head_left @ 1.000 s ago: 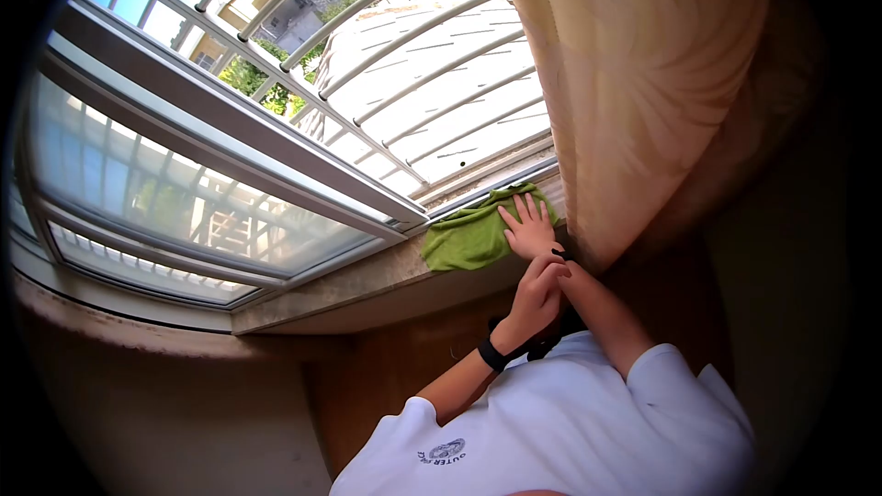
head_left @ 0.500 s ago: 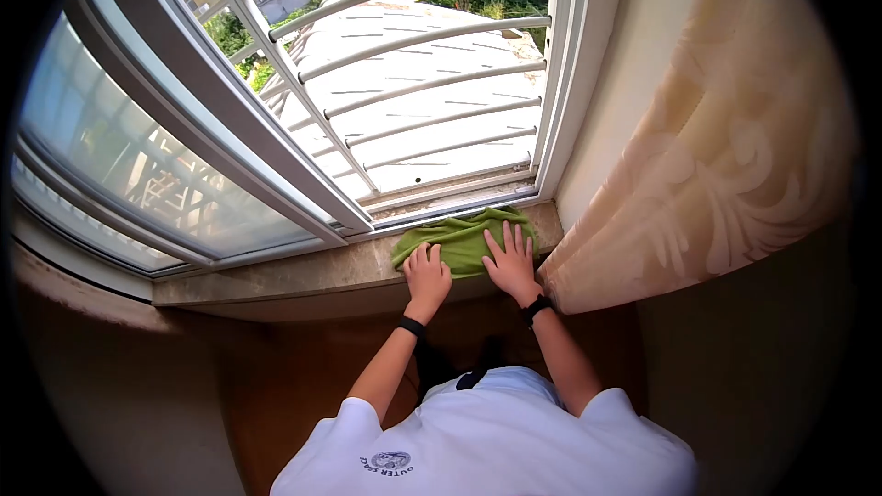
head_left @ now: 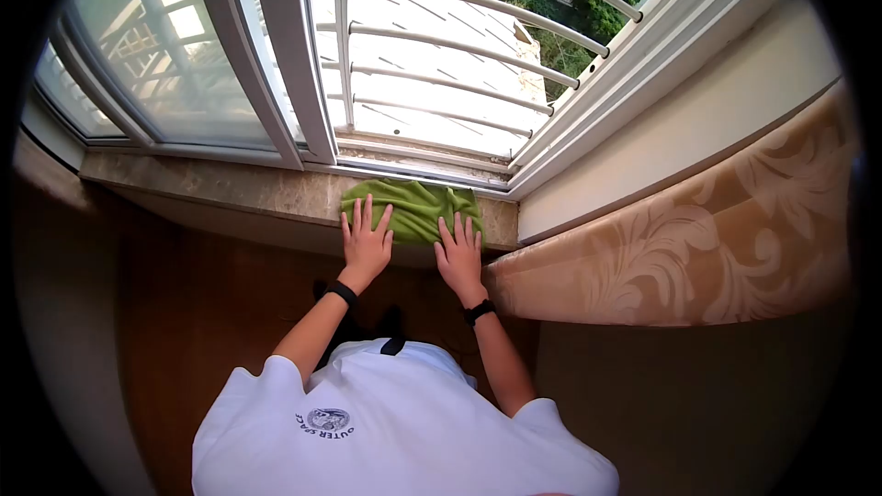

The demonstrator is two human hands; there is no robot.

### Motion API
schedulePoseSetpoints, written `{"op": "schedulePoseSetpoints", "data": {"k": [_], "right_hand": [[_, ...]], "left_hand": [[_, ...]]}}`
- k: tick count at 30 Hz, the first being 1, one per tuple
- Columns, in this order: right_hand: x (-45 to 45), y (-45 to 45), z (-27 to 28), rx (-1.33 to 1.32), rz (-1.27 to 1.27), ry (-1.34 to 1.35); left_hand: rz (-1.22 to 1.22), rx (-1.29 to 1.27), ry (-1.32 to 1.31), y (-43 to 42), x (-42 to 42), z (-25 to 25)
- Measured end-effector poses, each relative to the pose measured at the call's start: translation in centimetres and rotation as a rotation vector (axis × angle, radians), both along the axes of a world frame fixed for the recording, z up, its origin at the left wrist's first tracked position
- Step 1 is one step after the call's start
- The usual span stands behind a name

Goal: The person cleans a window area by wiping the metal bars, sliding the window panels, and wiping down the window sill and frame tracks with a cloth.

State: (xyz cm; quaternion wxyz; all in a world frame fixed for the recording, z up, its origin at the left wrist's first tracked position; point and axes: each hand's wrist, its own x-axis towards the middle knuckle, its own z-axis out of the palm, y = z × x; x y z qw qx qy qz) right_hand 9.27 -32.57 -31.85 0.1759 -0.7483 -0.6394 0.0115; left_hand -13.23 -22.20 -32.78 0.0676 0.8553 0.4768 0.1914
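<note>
A wrinkled green cloth (head_left: 413,208) lies on the brown stone windowsill (head_left: 243,189), below the open part of the window. On the cloth's left part rests my left hand (head_left: 366,243), palm down, its fingers spread. My right hand (head_left: 459,255) lies flat over the cloth's lower right part, fingers apart and pointing toward the window. Neither hand is closed round the cloth. Each wrist has a black band.
White bars (head_left: 469,48) stand outside the window. A sliding glass pane (head_left: 165,55) is at the left. The patterned beige curtain (head_left: 661,239) hangs at the right, close to my right hand. Below the sill is a brown floor (head_left: 211,331).
One second ago my left hand was at my right wrist; both hands now lie on the cloth. Since half a second ago, my left fingers have stretched out and the view has turned.
</note>
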Motion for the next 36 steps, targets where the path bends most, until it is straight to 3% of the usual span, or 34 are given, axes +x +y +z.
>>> {"op": "schedulePoseSetpoints", "data": {"k": [4,8,11,17,19,20,23,24,27,31,36], "right_hand": [[1.1,-1.9,1.6,-0.086,0.218,0.062],[2.6,1.1,0.8,-0.121,0.092,0.099],[0.3,3.8,-0.6,-0.049,-0.036,-0.051],[-4.0,2.0,0.2,-0.027,0.171,0.074],[-3.3,0.7,0.8,-0.040,0.208,0.134],[-2.5,0.4,0.7,-0.038,0.197,0.163],[-1.7,1.2,-0.1,-0.020,0.112,0.156],[-2.6,1.8,0.0,-0.023,0.073,0.071],[-5.1,3.8,-0.1,0.019,0.083,0.010],[-6.5,3.1,-0.6,-0.008,0.206,0.169],[-4.4,-0.8,0.7,-0.035,0.170,0.183]], "left_hand": [[0.051,0.023,0.080,-0.6,-2.8,0.2],[0.016,0.047,0.003,0.1,-0.4,0.1],[0.041,0.056,0.043,1.0,1.7,0.7],[0.032,0.076,0.000,0.7,-0.8,0.6],[0.085,0.185,-0.046,0.5,-2.9,1.2],[0.109,0.240,-0.070,0.4,-3.5,1.6],[0.190,0.082,0.049,1.4,-3.6,2.6],[0.203,0.219,0.054,2.0,-2.9,2.2],[0.144,0.236,0.094,2.5,-0.2,1.8],[-0.052,0.191,-0.023,0.7,1.2,1.1],[0.049,0.083,-0.029,-0.3,-2.5,2.2]]}}
